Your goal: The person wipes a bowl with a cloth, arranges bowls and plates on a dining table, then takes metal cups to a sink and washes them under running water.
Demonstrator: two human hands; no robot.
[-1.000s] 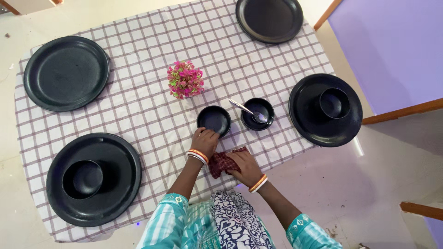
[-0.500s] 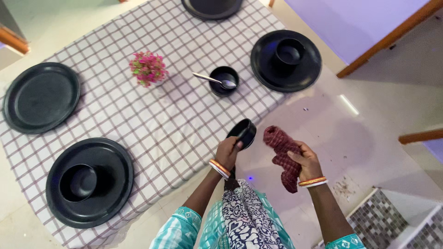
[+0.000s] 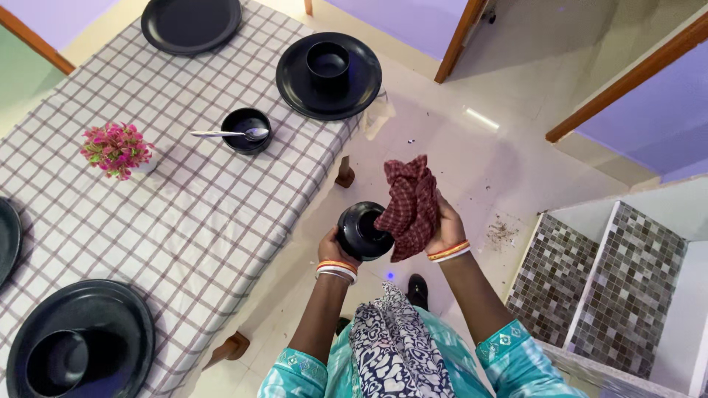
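Observation:
My left hand [image 3: 333, 246] grips a small black bowl [image 3: 359, 229], held off the table above the floor and tilted toward my right. In my right hand [image 3: 445, 225] is a bunched dark red checked cloth [image 3: 408, 205], pressed against the bowl's open side. Both hands are in front of my body, to the right of the table's edge.
The table with a checked cloth [image 3: 184, 199] lies to my left. On it are a pink flower pot [image 3: 118, 150], a black bowl with a spoon [image 3: 246, 130], a plate bearing a bowl [image 3: 329, 74], another such plate [image 3: 80, 341] and a bare plate [image 3: 190, 23]. A tiled ledge [image 3: 612, 280] is at right.
My left hand lifted the small bowl off the table and carried it away from the edge. My right hand raised the cloth and brought it to the bowl. The view swung to the right.

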